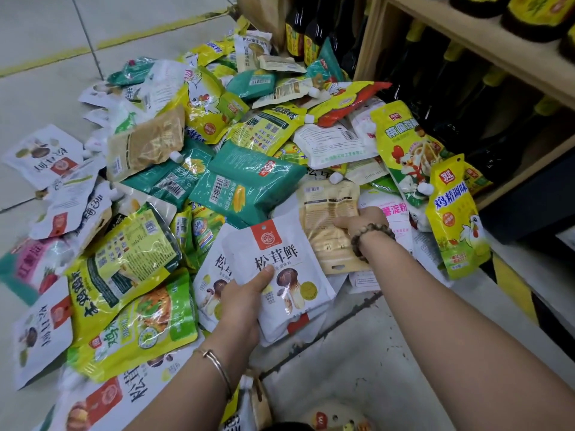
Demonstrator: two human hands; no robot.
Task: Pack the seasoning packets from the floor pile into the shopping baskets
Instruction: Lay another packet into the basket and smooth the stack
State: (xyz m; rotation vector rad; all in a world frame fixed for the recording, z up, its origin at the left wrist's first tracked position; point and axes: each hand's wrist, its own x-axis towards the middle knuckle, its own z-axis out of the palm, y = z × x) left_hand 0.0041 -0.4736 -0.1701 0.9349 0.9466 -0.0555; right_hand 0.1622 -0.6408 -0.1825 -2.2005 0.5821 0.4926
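A big pile of seasoning packets, yellow, green and white, covers the tiled floor. My left hand grips white mushroom-print packets at the pile's near edge, thumb on top of the front one. My right hand, with a bead bracelet at the wrist, reaches further in and holds the edge of a tan packet lying beside the white ones. No shopping basket shows plainly in view.
A wooden shelf with dark bottles stands at the right, its lower edge close to the pile. A yellow chicken-print pouch leans against it. Bare grey floor lies between my arms. More packets spread to the left.
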